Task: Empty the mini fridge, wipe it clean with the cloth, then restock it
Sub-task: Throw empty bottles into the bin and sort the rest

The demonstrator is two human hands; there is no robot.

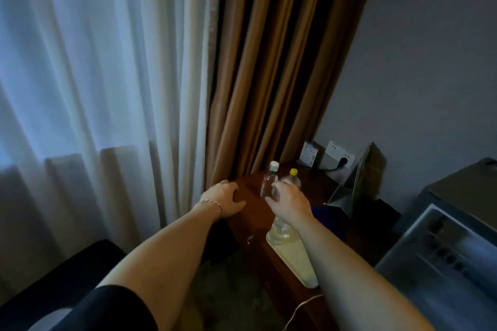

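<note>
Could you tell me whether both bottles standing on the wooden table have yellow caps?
No: the bottle behind has a white cap, and only the bottle nearer the right hand has a yellow one.

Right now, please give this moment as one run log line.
left hand: rests on wooden table | right hand: grips yellow-capped bottle | white-capped bottle: upright beside

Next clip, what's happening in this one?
A person stands at a dark wooden side table by the curtains. The right hand grips a yellow-capped bottle standing next to a white-capped bottle; the left hand rests on the table's corner. A larger pale bottle lies nearer the camera. The mini fridge sits at right with its door open, so this looks like the emptying or restocking stage.
</note>
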